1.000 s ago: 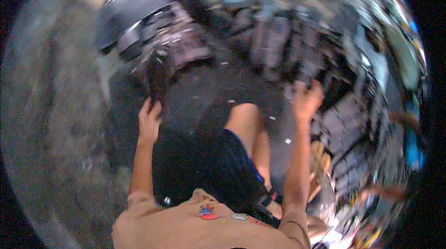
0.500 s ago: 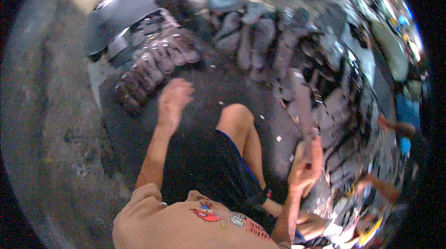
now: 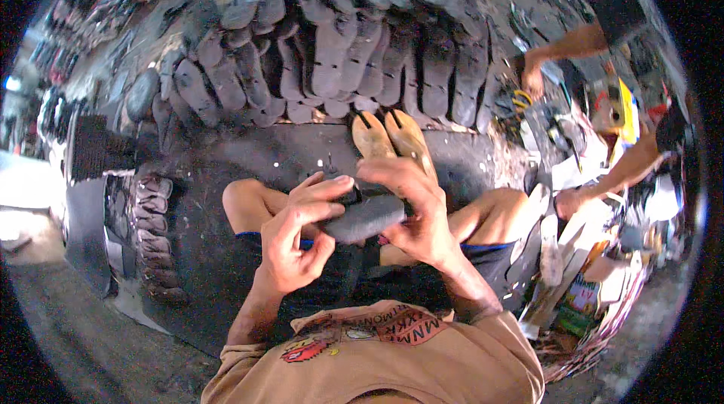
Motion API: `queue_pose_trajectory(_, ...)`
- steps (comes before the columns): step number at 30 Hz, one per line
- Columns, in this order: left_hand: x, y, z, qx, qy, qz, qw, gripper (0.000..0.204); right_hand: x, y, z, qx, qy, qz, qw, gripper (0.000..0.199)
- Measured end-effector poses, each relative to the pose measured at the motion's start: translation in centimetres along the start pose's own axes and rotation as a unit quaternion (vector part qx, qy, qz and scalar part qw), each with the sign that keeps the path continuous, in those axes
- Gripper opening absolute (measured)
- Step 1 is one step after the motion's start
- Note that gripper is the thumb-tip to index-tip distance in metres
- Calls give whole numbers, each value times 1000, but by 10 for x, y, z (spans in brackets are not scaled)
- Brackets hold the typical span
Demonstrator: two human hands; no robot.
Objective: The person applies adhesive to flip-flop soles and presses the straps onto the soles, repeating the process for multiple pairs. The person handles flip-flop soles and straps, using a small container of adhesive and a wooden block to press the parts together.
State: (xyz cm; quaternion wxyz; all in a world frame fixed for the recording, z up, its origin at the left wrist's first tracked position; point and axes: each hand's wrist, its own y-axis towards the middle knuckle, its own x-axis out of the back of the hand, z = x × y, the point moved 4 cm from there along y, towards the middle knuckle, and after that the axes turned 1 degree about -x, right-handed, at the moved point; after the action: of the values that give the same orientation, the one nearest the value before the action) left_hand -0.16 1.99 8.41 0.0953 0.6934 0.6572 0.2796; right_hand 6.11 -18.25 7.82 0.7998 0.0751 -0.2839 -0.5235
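Gripping from both sides, our left hand [image 3: 298, 234] and our right hand [image 3: 415, 212] are holding a dark grey sole-shaped piece [image 3: 366, 221] between thumbs and fingers. We are keeping it tilted above our black shorts [image 3: 351, 276], on the near side of two tan foot-shaped forms [image 3: 408, 136]. It is showing a matte, charcoal face with a rounded edge, and a blacker part is rising along its far side. Our fingers are hiding its ends.

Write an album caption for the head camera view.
Left hand and right hand hold a dark shoe part; beyond lie two tan foot shapes and dark soles.
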Motion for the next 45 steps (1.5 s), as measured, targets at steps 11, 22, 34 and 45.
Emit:
queue_pose_trajectory(11, -24, 3, -32, -122, 152, -18, 981, 40, 6, -21, 4, 27, 34, -45, 998, 45)
queue_pose_trajectory(22, -27, 0, -24, -67, 78, -42, 994, 43, 7, -16, 7, 24, 93, -9, 995, 49)
queue_pose_trajectory(34, 40, 0, 105, 356, -283, -242, 857, 73, -42, -43, -171, -239, -107, -90, 961, 80)
queue_pose_trajectory(45, 81, 10, 163, 281, -432, -352, 781, 56, -8, -69, -46, -273, 185, 23, 944, 80)
